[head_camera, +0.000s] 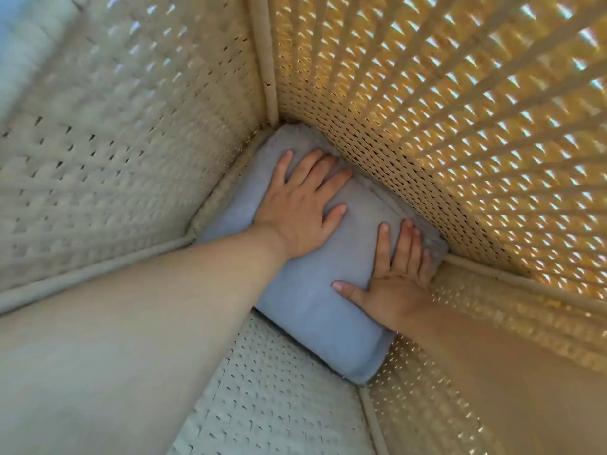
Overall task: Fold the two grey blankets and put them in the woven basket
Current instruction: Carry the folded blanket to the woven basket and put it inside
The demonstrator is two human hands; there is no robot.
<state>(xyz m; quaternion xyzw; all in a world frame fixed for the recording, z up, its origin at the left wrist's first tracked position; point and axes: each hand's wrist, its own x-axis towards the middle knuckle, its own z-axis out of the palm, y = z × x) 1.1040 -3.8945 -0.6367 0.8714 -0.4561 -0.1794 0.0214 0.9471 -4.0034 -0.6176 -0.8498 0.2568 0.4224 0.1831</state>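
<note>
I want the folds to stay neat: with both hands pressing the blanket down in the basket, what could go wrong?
1. The left hand and right hand press flat on the folded blanket; it may puff up or unfold once they lift.
2. The right hand's fingers lie near the basket wall and could scrape the weave.

Folded blanket [305, 310] in basket [460, 126]; both hands on top.
</note>
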